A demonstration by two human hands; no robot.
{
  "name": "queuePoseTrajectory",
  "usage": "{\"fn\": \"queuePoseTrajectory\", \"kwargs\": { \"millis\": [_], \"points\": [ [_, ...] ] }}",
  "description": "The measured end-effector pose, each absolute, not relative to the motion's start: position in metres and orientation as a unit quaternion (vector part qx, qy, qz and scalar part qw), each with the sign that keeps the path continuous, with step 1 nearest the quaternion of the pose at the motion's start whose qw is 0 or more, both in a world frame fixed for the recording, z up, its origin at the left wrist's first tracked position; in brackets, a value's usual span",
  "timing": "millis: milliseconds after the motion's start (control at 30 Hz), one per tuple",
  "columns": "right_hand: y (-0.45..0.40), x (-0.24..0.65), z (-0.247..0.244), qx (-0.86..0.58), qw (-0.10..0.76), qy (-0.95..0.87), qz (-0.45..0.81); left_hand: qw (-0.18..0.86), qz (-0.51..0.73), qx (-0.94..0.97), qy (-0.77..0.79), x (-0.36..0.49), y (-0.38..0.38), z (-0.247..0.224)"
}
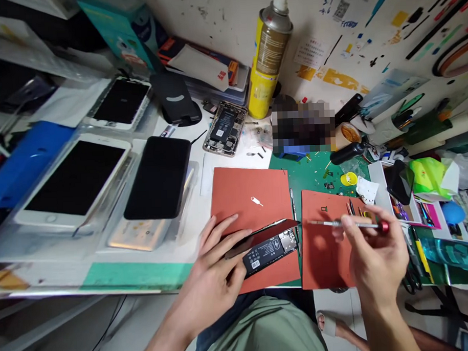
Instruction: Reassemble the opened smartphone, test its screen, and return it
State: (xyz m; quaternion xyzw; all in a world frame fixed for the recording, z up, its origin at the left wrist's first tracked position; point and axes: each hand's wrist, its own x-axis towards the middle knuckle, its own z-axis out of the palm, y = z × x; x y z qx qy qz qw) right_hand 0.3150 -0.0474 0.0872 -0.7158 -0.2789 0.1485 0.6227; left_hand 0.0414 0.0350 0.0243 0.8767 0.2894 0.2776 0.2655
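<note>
An opened phone (268, 253) lies on the left red mat (253, 182), with its battery and metal parts showing. Its dark screen panel (259, 235) is tilted up along the far side. My left hand (218, 271) is closed on the phone's left end, fingers over the panel. In my right hand (377, 250) is a thin screwdriver (337, 224) with a red cap, its tip pointing left over the right red mat (325, 264). A small SIM tray (324, 209) rests on that mat. A SIM pin (257, 201) lies on the left mat.
Several phones, including a white one (75, 181) and a black one (157, 178), lie left. Behind are an open phone frame (225, 128) and a yellow spray can (270, 56). A tool box (380, 185) stands right. Another person's leg (347, 335) shows below.
</note>
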Motion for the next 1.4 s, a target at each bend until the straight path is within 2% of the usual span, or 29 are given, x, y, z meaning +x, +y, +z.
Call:
{"fn": "queuePoseTrajectory", "kwargs": {
  "millis": [167,433,933,1400],
  "points": [
    [-0.079,0.255,0.075,-0.694,0.617,-0.236,0.286,0.277,0.299,0.862,0.301,0.044,0.033,0.026],
    [-0.063,0.226,0.054,-0.678,0.615,-0.200,0.349,0.281,0.306,0.856,0.308,0.044,0.032,0.021],
    [-0.060,0.219,0.055,-0.710,0.592,-0.219,0.312,0.275,0.312,0.855,0.310,0.043,0.033,0.022],
    [-0.063,0.215,0.068,-0.719,0.565,-0.337,0.225,0.284,0.300,0.856,0.312,0.041,0.032,0.023]
  ]
}}
